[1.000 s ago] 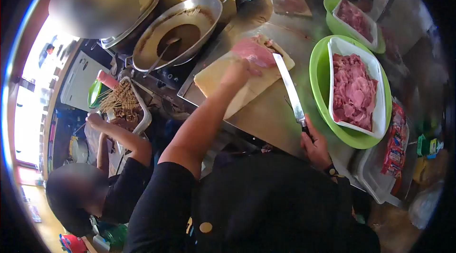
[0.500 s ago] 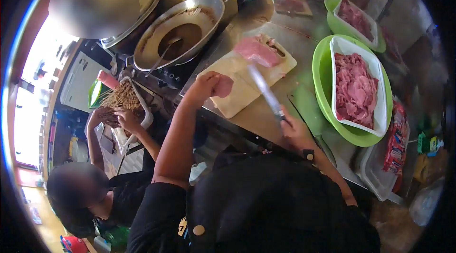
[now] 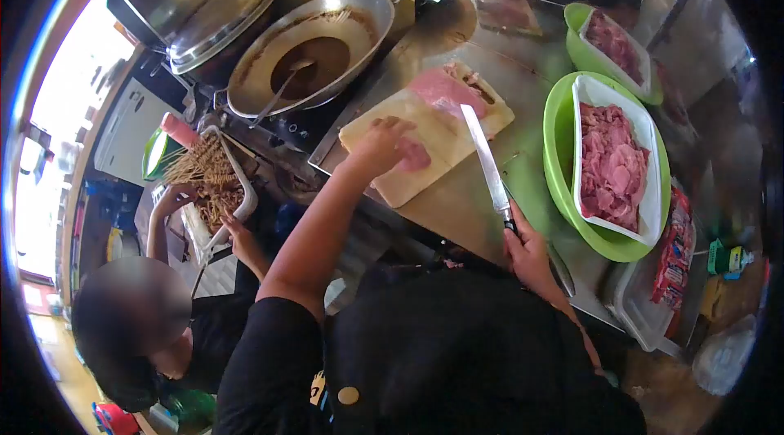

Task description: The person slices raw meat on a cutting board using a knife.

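My left hand point(image 3: 382, 147) lies over the white cutting board point(image 3: 400, 186), its fingers spread. A thin slice of raw pink meat point(image 3: 414, 156) rests on the board under and beside those fingers. Farther back on the same board sits a larger piece of raw meat point(image 3: 445, 94). Wrapped around a black handle, my right hand point(image 3: 529, 251) holds a long kitchen knife point(image 3: 487, 161), its blade pointing away from me, over the board's right edge. To the right, a white tray point(image 3: 578, 165) heaped with sliced raw meat point(image 3: 612, 165) sits in a green basin point(image 3: 558, 169).
A wide wok point(image 3: 359, 43) with dark sauce and a ladle point(image 3: 286, 88) stands at the back left, beside a lidded pot point(image 3: 220, 26). At left, another person point(image 3: 171, 333) handles skewers point(image 3: 216, 161). Red packets point(image 3: 674, 255) and a plastic container point(image 3: 637, 304) lie at right.
My left hand has moved from holding the meat slice up to lying over the board with its fingers spread. The knife has shifted right, off the middle of the board.
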The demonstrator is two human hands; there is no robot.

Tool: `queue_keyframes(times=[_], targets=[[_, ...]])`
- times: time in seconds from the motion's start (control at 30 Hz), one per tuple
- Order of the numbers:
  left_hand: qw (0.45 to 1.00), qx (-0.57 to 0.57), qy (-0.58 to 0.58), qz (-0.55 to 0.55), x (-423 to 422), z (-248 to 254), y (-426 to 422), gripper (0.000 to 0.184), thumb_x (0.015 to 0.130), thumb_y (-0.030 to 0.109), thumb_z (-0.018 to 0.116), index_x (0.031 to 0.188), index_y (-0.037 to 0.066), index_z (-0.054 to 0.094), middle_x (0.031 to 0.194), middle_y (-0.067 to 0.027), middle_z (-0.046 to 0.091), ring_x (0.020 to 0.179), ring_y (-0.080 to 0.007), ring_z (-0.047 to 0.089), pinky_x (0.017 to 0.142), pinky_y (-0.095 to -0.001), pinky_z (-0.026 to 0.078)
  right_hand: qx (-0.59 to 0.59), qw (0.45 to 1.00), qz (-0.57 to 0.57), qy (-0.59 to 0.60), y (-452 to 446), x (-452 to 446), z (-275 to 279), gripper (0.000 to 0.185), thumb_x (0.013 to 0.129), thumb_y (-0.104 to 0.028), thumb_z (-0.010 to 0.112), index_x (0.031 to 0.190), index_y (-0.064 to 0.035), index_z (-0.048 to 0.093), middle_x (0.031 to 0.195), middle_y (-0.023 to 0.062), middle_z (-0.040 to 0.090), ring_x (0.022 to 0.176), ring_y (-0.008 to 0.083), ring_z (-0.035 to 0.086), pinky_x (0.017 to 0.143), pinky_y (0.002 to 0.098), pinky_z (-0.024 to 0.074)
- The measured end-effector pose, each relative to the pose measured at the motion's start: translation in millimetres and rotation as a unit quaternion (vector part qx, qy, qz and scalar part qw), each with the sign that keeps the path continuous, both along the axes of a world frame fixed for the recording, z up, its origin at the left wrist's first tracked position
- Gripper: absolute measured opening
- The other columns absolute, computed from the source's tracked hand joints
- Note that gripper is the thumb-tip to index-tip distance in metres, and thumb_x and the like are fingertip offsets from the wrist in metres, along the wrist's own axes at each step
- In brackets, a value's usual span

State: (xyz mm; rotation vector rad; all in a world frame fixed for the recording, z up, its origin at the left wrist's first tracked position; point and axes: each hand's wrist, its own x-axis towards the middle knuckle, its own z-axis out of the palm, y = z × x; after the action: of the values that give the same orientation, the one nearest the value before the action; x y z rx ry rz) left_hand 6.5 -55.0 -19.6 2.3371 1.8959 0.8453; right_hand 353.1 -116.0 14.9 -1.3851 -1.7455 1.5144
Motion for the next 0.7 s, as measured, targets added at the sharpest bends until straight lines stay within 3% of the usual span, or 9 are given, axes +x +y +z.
queue_keyframes(times=[0.1, 0.2, 0.3, 0.4, 0.5, 0.6, 0.7], targets=[[0.977, -0.182, 0.042, -0.101, 0, 6, 25, 0.031, 0.075, 0.019, 0.066, 0.104, 0.011, 0.061, 0.105, -0.0133, 0.062, 0.094, -0.032, 0.058, 0.082, -0.0412, 0.046, -0.014, 0.999, 0.01, 0.035, -6, 7, -11, 0.057, 0.092, -0.012, 0.05, 0.145, -0.0173, 0.027, 0.062, -0.0013, 0.048, 0.053, 0.0082, 0.044, 0.05, 0.0241, 0.0394], [0.92, -0.337, 0.149, -0.133, -4, 29, 37, 0.034, 0.071, 0.021, 0.069, 0.103, 0.011, 0.061, 0.1, -0.0131, 0.064, 0.088, -0.0316, 0.059, 0.076, -0.0408, 0.047, -0.098, 0.993, -0.01, 0.071, -14, 7, -10, 0.058, 0.092, -0.013, 0.05, 0.145, -0.02, 0.027, 0.063, -0.0011, 0.049, 0.052, 0.0069, 0.044, 0.048, 0.0226, 0.0383], [0.908, -0.365, 0.156, -0.131, -2, 38, 32, 0.036, 0.07, 0.024, 0.072, 0.1, 0.007, 0.06, 0.094, -0.0126, 0.064, 0.086, -0.0272, 0.061, 0.074, -0.0373, 0.048, -0.106, 0.988, -0.012, 0.112, -17, 8, -21, 0.058, 0.092, -0.014, 0.051, 0.145, -0.0201, 0.027, 0.062, -0.0011, 0.049, 0.049, 0.0065, 0.044, 0.045, 0.0217, 0.0378], [0.922, -0.367, -0.064, -0.109, -7, 40, 18, 0.032, 0.074, 0.022, 0.07, 0.098, 0.004, 0.06, 0.09, -0.01, 0.064, 0.087, -0.0204, 0.061, 0.076, -0.0334, 0.048, -0.074, 0.992, 0.0, 0.107, -17, 8, -25, 0.058, 0.092, -0.015, 0.051, 0.145, -0.0192, 0.027, 0.063, -0.0014, 0.049, 0.048, 0.0061, 0.044, 0.044, 0.0212, 0.0374], [0.864, -0.362, -0.324, -0.132, -13, 52, 11, 0.027, 0.078, 0.018, 0.066, 0.099, 0.001, 0.06, 0.088, -0.0085, 0.063, 0.088, -0.0162, 0.06, 0.078, -0.0311, 0.047, -0.068, 0.992, 0.002, 0.106, -15, 10, -26, 0.058, 0.092, -0.015, 0.05, 0.145, -0.0179, 0.027, 0.062, -0.0015, 0.049, 0.048, 0.0057, 0.043, 0.043, 0.0208, 0.037], [0.843, -0.445, -0.211, -0.215, -22, 73, 21, 0.03, 0.077, 0.012, 0.064, 0.106, 0.004, 0.06, 0.094, -0.009, 0.065, 0.09, -0.0178, 0.061, 0.081, -0.0316, 0.047, -0.092, 0.989, 0.001, 0.118, -12, 10, -18, 0.058, 0.092, -0.015, 0.05, 0.145, -0.0177, 0.026, 0.062, -0.0016, 0.049, 0.049, 0.0056, 0.043, 0.044, 0.0208, 0.0374], [0.827, -0.476, 0.058, -0.293, -13, 104, 42, 0.038, 0.074, 0.008, 0.066, 0.111, 0.006, 0.06, 0.099, -0.0083, 0.066, 0.093, -0.0192, 0.06, 0.085, -0.0317, 0.045, -0.104, 0.987, 0.013, 0.119, -6, 6, -8, 0.058, 0.093, -0.015, 0.05, 0.145, -0.0176, 0.026, 0.063, -0.0014, 0.049, 0.048, 0.0057, 0.043, 0.044, 0.0207, 0.0375]])
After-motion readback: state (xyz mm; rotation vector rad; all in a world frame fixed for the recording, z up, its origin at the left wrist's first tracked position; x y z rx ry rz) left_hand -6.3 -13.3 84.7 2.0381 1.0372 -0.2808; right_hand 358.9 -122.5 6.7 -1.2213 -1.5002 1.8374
